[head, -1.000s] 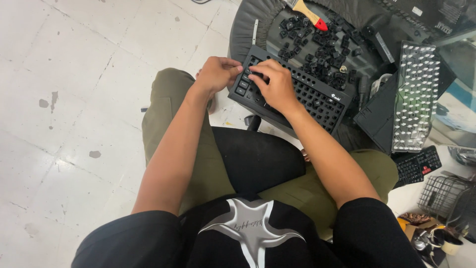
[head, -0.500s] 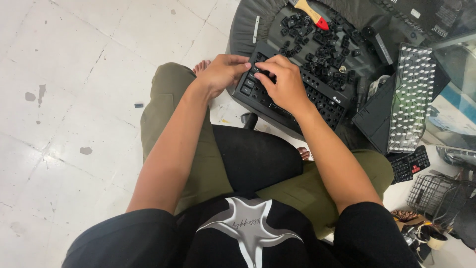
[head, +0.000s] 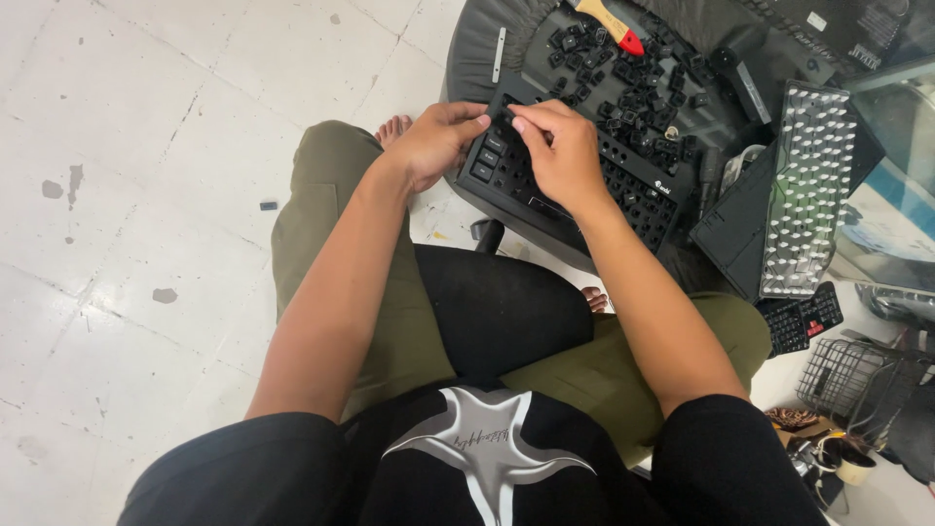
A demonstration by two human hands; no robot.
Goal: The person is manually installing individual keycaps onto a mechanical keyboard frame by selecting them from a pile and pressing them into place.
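A black keyboard (head: 584,185) is propped on the edge of a round dark seat (head: 477,49), directly under both hands. Its near-left corner is gripped by the left hand (head: 433,146); a keycap is pinched by the right hand (head: 560,156). Loose keycaps (head: 633,88) are scattered beyond.

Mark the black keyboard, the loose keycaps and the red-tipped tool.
black keyboard (head: 633,190), head view, right part of its bare switch plate
loose keycaps (head: 633,97), head view, middle of the pile
red-tipped tool (head: 612,21), head view, its wooden handle
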